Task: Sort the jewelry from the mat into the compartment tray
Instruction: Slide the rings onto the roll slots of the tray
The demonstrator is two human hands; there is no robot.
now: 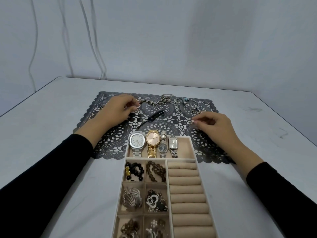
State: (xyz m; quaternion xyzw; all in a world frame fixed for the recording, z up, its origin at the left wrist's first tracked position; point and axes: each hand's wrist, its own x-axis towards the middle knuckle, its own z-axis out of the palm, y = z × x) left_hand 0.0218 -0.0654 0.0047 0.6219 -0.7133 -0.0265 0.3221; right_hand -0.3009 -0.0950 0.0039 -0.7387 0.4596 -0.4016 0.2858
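Observation:
A dark lace mat [171,121] lies on the table, and the beige compartment tray [127,153] overlaps its near edge. My left hand [118,107] is at the mat's far left with curled fingers, its fingertips pinching the end of a silver chain [147,101]. My right hand [212,124] hovers over the mat's right side, thumb and forefinger drawn together; I cannot make out anything between them. More chains [165,98] and beaded bracelets [190,103] lie along the far edge. A black cord [152,116] lies mid-mat. Small rings [103,104] sit at the far left.
The tray's top compartment holds several watches [152,143]. The small left cells hold dark bead bracelets [135,170], a silver piece [132,197] and other items. Beige ring rolls [186,189] fill the right column. White cables [96,48] hang on the wall behind the table.

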